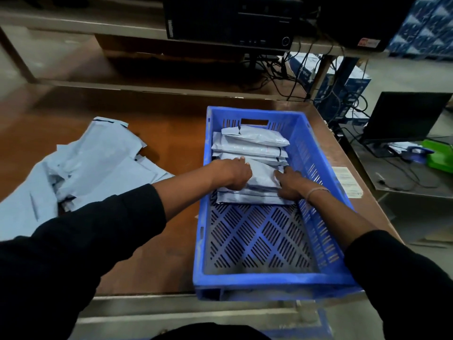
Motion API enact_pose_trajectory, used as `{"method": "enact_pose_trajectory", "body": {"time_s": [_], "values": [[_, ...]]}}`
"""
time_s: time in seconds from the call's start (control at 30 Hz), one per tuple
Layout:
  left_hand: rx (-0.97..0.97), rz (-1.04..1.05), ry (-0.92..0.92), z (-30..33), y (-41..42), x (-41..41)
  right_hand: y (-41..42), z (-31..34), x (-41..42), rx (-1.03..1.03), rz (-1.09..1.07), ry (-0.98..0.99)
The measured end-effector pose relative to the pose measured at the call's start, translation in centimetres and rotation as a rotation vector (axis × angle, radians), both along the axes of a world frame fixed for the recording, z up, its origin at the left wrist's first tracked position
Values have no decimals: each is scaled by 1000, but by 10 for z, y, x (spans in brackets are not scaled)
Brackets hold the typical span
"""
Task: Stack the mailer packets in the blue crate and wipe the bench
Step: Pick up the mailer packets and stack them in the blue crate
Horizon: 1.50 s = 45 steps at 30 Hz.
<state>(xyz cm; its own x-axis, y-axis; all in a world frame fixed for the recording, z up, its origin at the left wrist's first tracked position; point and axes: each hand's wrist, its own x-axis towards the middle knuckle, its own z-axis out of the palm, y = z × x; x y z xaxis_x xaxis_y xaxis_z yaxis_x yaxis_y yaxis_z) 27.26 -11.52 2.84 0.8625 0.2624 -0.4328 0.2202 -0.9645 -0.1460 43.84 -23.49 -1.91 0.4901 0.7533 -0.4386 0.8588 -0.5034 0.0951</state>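
Observation:
A blue perforated crate (pixel 274 280) sits on the right half of the brown bench (pixel 171 133). Several pale grey mailer packets (pixel 252 146) lie stacked in its far half. Both my hands are inside the crate on the nearest, topmost packet (pixel 262 179). My left hand (pixel 232 174) grips its left edge with curled fingers. My right hand (pixel 290 184) holds its right edge, fingers pressed on the packet. A loose heap of more mailer packets (pixel 98 165) lies on the bench to the left of the crate. The crate's near half shows bare slotted floor.
A white label (pixel 348 182) is stuck on the bench right of the crate. Behind the bench stands a lower shelf with a black computer case (pixel 228 20) and cables. On the right floor are a dark monitor (pixel 407 116), blue cartons and a green tray (pixel 441 155).

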Motion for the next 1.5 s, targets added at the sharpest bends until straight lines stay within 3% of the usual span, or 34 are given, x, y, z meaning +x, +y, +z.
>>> {"method": "enact_pose_trajectory", "body": {"time_s": [0.1, 0.2, 0.33, 0.43, 0.6, 0.73, 0.83, 1.1, 1.23, 1.37, 1.5], "values": [[-129, -9, -197, 10, 6, -13, 8, 33, -11, 80, 56, -46], [-246, 22, -530, 25, 14, -43, 20, 75, -30, 285, 65, -8], [-424, 164, -908, 34, 32, -108, 41, 117, -71, 619, 39, 164], [-519, 340, -1087, 20, 60, -156, 68, 128, -108, 774, 58, 326], [-480, 678, -1069, -15, 109, -234, 134, 122, -177, 758, 196, 454], [-460, 849, -1046, -35, 126, -280, 195, 88, -221, 409, 183, 532], [-456, 882, -1020, -45, 132, -301, 230, 55, -247, 219, 180, 517], [-420, 825, -957, -63, 143, -337, 271, -18, -279, 221, 37, 458], [-428, 789, -982, -66, 154, -342, 272, -1, -261, 259, -23, 722], [-584, 797, -958, -60, 164, -336, 264, 32, -237, 202, -44, 1041], [-682, 777, -913, -55, 170, -330, 263, 45, -222, 289, -108, 1163]]}}
